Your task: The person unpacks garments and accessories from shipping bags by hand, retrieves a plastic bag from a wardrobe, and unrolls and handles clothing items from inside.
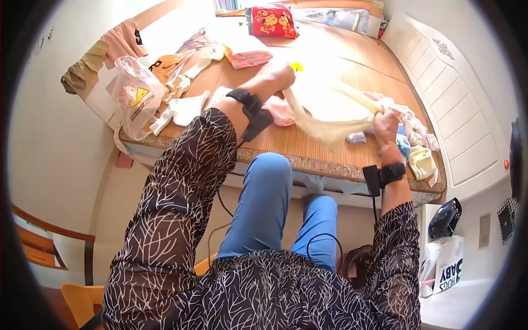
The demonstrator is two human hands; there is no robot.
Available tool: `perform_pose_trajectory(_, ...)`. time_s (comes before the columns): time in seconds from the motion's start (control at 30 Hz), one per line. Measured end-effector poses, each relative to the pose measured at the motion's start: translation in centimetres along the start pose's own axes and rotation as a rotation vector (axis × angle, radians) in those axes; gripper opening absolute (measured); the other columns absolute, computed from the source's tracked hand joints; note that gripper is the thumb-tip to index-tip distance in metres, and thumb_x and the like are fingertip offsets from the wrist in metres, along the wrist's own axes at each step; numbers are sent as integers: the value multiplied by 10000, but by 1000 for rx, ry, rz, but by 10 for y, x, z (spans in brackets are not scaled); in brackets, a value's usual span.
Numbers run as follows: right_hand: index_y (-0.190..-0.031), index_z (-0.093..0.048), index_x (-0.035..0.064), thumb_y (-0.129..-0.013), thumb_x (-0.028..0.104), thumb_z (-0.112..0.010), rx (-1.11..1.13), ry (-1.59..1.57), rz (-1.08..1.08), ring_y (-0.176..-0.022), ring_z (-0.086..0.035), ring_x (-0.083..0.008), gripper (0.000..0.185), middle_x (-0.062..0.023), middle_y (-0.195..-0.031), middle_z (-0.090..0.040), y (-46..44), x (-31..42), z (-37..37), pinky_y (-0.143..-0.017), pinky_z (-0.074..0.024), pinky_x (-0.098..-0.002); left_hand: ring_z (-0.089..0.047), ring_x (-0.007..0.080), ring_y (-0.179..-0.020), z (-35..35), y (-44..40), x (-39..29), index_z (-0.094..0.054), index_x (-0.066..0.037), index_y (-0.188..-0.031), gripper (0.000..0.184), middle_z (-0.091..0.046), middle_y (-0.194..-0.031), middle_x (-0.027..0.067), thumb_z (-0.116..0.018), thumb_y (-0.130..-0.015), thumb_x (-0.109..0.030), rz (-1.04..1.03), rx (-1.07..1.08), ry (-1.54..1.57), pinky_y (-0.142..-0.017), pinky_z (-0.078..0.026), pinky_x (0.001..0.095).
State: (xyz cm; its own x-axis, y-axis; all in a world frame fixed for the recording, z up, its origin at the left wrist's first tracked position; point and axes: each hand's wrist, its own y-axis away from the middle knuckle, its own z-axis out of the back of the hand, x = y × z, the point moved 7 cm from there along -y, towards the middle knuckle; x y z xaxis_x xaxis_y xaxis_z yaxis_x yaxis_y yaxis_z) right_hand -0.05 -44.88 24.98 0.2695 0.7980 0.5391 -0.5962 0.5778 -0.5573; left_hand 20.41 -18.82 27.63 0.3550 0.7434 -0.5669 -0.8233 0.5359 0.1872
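A pale cream piece of baby clothing [324, 129] hangs in a loose curve between my hands, above the near part of the bed mat. My left hand [278, 76] is closed on one end of it, beside a folded pink cloth [250, 58]. Around the other end, my right hand [387, 124] is closed, near a heap of small pink and white clothes [415, 124]. Glare and the loose folds hide the garment's exact shape. A pink garment [280, 111] lies on the mat below my left hand.
The bed's bamboo mat [330, 159] spreads in front of my knees. At its left side are white clothes [184, 111] and a plastic bag [135, 99]. A yellow folded cloth [422, 163] lies at the right corner. A red pillow [272, 22] stands at the back.
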Motion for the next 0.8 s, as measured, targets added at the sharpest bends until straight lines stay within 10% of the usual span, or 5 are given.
perform_pose_trajectory(0.13,-1012,-645,57,-823,156,-501,360,427,-144,-1031,-569,-356,257,-202,-1116,-584,5,-17,-9,-883,-450,-426,-648,274,-1013,25,-9,13,-683,-39,-1023,270,-662,-1074,187,-523,-830,-138,21,-152,-473,-835,-518,395)
perform_pose_trajectory(0.4,-947,-673,34,-807,18,-452,49,-409,66,-794,-651,-244,262,-146,-820,-680,-15,23,15,-755,-498,-337,-652,251,-773,13,-22,-14,-690,-27,-836,177,-680,-801,118,-538,-751,-58,-526,-307,-451,-722,-509,317)
perform_pose_trajectory(0.53,-926,-672,6,-832,8,-445,551,-163,-109,-686,-605,-133,246,-47,-763,-653,-11,4,-10,-639,-492,-279,-658,254,-809,17,-11,-14,-703,-40,-866,189,-682,-873,136,-542,-780,-86,-477,-229,-555,-737,-519,327)
perform_pose_trajectory(0.73,-921,-665,-16,-819,84,-499,229,396,470,-627,-577,-133,219,-80,-727,-650,-34,1,-13,-589,-479,-298,-658,262,-827,3,-32,28,-674,-62,-1037,317,-685,-938,131,-630,-753,-196,-209,159,34,-759,-517,336)
perform_pose_trajectory(0.8,-914,-673,-14,-810,115,-525,126,-37,177,-603,-568,-139,221,-82,-712,-643,-36,17,23,-572,-471,-307,-652,266,-863,-1,-31,22,-638,-72,-1121,435,-677,-993,135,-673,-717,-230,-305,175,-204,-784,-511,345)
